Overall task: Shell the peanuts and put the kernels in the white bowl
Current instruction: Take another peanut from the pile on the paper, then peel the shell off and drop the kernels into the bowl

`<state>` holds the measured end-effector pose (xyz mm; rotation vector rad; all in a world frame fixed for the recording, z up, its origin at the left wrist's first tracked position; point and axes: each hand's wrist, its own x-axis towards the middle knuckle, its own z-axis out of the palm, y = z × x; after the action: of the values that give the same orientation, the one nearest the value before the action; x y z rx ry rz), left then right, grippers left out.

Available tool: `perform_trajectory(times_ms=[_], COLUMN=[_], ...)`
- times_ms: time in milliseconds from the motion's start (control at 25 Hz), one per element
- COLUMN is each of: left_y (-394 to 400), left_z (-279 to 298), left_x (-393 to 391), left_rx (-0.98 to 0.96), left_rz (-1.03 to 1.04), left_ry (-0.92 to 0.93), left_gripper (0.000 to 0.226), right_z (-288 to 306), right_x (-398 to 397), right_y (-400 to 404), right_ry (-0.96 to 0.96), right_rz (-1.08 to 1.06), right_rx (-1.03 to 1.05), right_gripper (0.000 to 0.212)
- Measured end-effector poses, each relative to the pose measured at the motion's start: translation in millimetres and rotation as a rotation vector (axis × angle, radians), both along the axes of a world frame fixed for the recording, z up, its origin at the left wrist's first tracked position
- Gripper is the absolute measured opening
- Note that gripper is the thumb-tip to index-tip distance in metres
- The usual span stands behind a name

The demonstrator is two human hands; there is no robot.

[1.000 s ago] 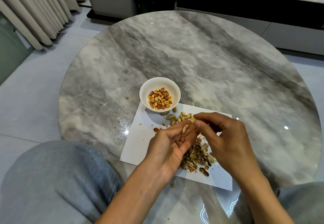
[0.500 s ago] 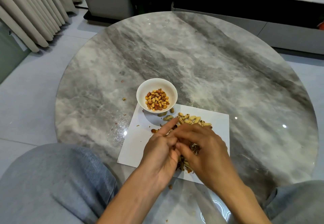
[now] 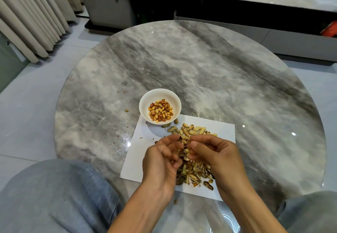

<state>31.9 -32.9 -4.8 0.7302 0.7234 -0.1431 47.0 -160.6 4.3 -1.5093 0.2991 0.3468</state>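
A white bowl (image 3: pixel 144 103) holding several shelled kernels (image 3: pixel 160 112) stands at the far left corner of a white sheet (image 3: pixel 138 160). Unshelled peanuts (image 3: pixel 193 130) lie on the sheet's far part; a heap of empty shells (image 3: pixel 195 174) lies nearer me. My left hand (image 3: pixel 162 161) and my right hand (image 3: pixel 215 154) meet above the shell heap, both pinching a cracked peanut (image 3: pixel 185 150) between thumbs and fingertips. Shell bits show between the fingers. What my left palm holds is hidden.
The round grey marble table (image 3: pixel 218 79) carries scattered skin crumbs (image 3: pixel 125 110) left of the bowl. My knees in grey trousers (image 3: pixel 54 196) flank the near edge. A low cabinet (image 3: pixel 273 39) stands behind the table, curtains (image 3: pixel 31 17) at far left.
My right hand dipped to the peanuts on the sheet, then rose back beside my left hand. Both now pinch a cracked peanut over the shell heap. The camera has tilted up slightly.
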Motion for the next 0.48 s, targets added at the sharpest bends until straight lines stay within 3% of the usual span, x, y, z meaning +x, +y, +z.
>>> perform_trajectory(times_ms=[120,200,280,480], left_y=[-1,-1,0,3], left_z=[4,7,6,-7], left_x=[-2,-2,-2,-2], left_rx=[0.482,0.741,0.858,1.067], left_rz=[-0.188,-0.265,-0.299,-0.310], left_ry=[-0.135,-0.324,-0.455,-0.547], left_gripper=[0.028,0.025,0.025,0.023], right_z=[4,4,3,2], right_x=[4,5,6,2], right_y=[-2,-4,-5,-2], right_ry=[0.102,0.124,0.121,0.004], right_rz=[-0.041,-0.048,-0.041,0.009], right_rx=[0.146,0.196,0.185,0.024], right_gripper=[0.009,0.009,0.014,0.020])
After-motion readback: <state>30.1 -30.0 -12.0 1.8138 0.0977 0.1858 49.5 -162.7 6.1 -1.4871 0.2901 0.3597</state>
